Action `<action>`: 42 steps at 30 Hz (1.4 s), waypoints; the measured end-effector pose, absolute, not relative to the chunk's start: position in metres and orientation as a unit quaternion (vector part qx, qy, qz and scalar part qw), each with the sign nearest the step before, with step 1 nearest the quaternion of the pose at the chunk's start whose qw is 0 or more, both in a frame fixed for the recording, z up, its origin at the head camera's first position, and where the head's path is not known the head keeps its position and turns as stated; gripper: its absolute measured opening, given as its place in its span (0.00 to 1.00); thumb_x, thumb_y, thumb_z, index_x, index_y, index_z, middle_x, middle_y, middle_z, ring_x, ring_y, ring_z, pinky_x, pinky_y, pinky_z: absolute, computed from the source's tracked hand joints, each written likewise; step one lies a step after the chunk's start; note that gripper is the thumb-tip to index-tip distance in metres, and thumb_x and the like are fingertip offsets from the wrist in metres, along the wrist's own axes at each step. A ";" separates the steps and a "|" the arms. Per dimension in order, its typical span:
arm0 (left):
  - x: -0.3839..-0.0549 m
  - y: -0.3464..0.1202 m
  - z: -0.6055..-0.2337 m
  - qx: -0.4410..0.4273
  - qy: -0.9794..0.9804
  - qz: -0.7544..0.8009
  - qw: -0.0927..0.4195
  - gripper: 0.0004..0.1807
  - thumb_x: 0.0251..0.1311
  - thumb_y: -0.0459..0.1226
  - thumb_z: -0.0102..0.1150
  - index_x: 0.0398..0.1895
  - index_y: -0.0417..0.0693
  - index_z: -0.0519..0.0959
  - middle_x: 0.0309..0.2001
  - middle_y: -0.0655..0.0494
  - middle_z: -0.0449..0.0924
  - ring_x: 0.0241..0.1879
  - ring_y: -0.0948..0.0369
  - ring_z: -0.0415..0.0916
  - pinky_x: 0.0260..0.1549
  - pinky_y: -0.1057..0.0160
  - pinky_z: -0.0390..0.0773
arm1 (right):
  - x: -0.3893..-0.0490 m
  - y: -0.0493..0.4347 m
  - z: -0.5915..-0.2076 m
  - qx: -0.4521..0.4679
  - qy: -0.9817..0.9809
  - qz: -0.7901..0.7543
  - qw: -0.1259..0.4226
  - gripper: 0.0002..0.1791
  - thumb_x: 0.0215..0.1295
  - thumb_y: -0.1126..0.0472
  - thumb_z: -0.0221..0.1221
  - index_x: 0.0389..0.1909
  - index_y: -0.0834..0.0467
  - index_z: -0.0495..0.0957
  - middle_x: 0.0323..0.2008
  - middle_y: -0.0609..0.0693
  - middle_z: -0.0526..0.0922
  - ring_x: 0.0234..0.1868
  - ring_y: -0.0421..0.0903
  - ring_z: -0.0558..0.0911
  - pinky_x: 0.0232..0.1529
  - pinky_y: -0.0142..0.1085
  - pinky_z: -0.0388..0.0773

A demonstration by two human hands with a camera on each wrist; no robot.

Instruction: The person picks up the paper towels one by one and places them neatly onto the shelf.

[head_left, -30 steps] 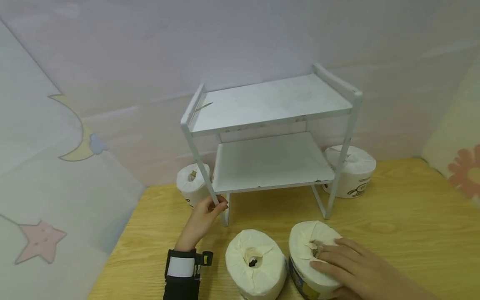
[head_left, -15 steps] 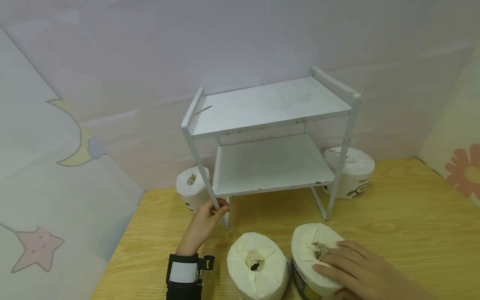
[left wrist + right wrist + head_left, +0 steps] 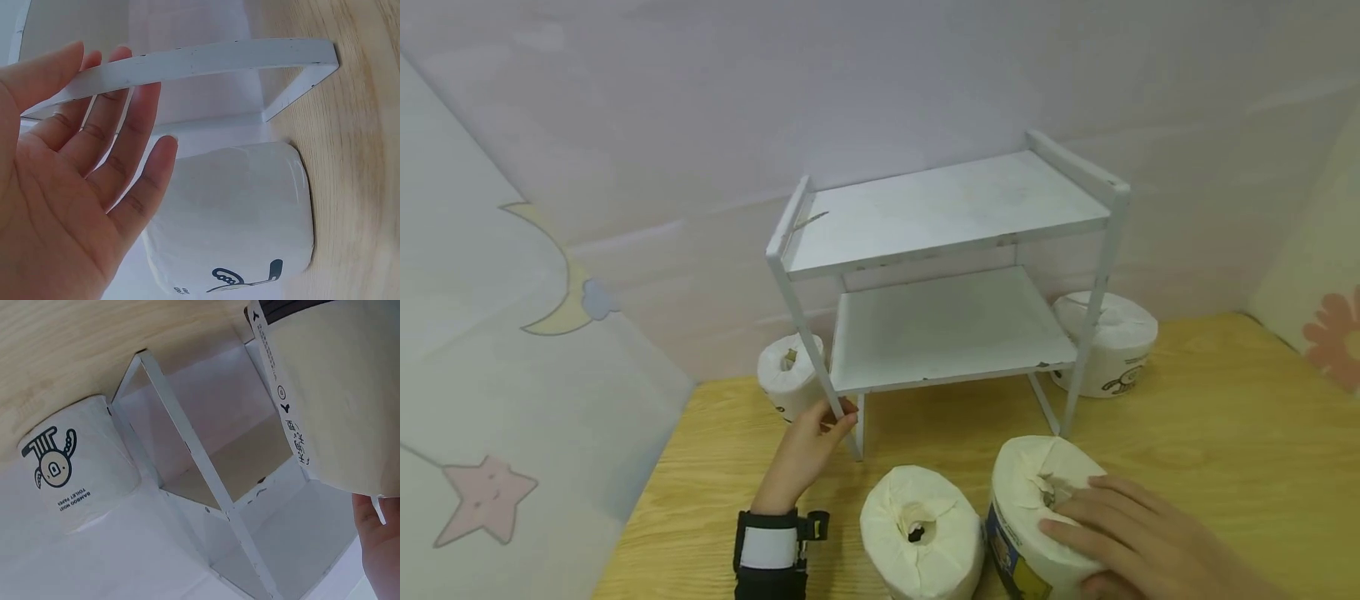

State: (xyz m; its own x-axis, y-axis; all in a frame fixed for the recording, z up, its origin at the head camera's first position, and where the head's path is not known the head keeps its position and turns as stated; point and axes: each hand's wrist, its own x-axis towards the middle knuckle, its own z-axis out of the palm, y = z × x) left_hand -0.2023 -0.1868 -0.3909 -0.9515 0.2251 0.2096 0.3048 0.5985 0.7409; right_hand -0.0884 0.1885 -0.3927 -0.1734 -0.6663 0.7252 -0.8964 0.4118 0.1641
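A white two-tier shelf [image 3: 955,325] stands on the wooden table. My left hand [image 3: 805,454] holds its front left leg low down, thumb on one side and fingers behind, as the left wrist view also shows. At the front right, my right hand [image 3: 1138,533] grips a wrapped toilet paper roll [image 3: 1026,492] from above and the side, fingertips near its core hole. That roll leans slightly, and its underside is out of sight. Beside it stands another wrapped toilet paper roll [image 3: 917,525], upright, with its hole facing up.
One white toilet paper roll [image 3: 786,375] stands behind the shelf's left leg, and another [image 3: 1112,346] by its right side. A pale wall with printed moon and star figures closes off the back and left. Wooden tabletop [image 3: 1210,417] extends to the right.
The roll under my right hand has shifted slightly right and tilted, showing more of its printed side. My left hand keeps its hold on the shelf leg.
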 end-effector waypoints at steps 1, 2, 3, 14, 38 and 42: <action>-0.202 -0.188 -0.391 -0.149 -0.893 -0.421 0.047 0.09 0.69 0.40 0.59 0.46 0.47 0.80 0.40 0.58 0.82 0.44 0.57 0.78 0.48 0.48 0.75 | -0.089 0.188 -0.391 0.521 -0.749 0.152 0.381 0.25 0.78 0.45 0.47 0.57 0.61 0.78 0.47 0.54 0.82 0.60 0.43 0.71 0.71 0.36 0.54; -0.202 -0.189 -0.391 -0.150 -0.893 -0.421 0.048 0.09 0.69 0.40 0.58 0.47 0.47 0.80 0.40 0.58 0.82 0.44 0.57 0.78 0.47 0.49 0.75 | -0.091 0.187 -0.388 0.522 -0.745 0.149 0.388 0.25 0.78 0.45 0.46 0.57 0.61 0.78 0.47 0.55 0.82 0.61 0.43 0.71 0.71 0.37 0.54; -0.202 -0.189 -0.390 -0.150 -0.894 -0.420 0.048 0.09 0.69 0.40 0.58 0.47 0.47 0.80 0.40 0.58 0.82 0.44 0.57 0.78 0.46 0.49 0.75 | -0.092 0.187 -0.386 0.523 -0.741 0.148 0.394 0.25 0.78 0.45 0.46 0.57 0.61 0.78 0.46 0.55 0.82 0.61 0.43 0.71 0.71 0.38 0.54; -0.201 -0.191 -0.390 -0.151 -0.897 -0.413 0.049 0.09 0.69 0.40 0.59 0.47 0.47 0.80 0.41 0.58 0.83 0.43 0.58 0.78 0.41 0.54 0.76 | -0.086 0.183 -0.363 0.494 -0.756 0.183 0.389 0.25 0.79 0.47 0.46 0.54 0.64 0.79 0.47 0.59 0.82 0.63 0.43 0.70 0.71 0.37 0.54; -0.203 -0.189 -0.390 -0.150 -0.896 -0.416 0.046 0.07 0.70 0.39 0.58 0.46 0.50 0.81 0.38 0.61 0.82 0.41 0.61 0.77 0.40 0.56 0.76 | -0.099 0.158 -0.326 0.514 -0.686 0.190 0.478 0.20 0.78 0.54 0.49 0.49 0.65 0.81 0.39 0.59 0.84 0.44 0.51 0.79 0.68 0.40 0.61; -0.203 -0.189 -0.391 -0.148 -0.897 -0.415 0.047 0.06 0.69 0.39 0.59 0.45 0.51 0.81 0.37 0.61 0.82 0.40 0.61 0.77 0.39 0.56 0.76 | -0.099 0.156 -0.319 0.507 -0.689 0.191 0.481 0.19 0.78 0.53 0.49 0.48 0.65 0.81 0.39 0.58 0.84 0.41 0.53 0.79 0.68 0.40 0.61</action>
State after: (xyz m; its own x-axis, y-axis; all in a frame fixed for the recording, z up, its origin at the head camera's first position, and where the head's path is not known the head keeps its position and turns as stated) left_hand -0.2027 -0.1885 -0.3913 -0.9519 0.2259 0.2071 0.3041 0.6124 0.7297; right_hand -0.0992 0.1556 -0.3194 -0.0229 -0.5149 0.8569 -0.8829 0.4125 0.2242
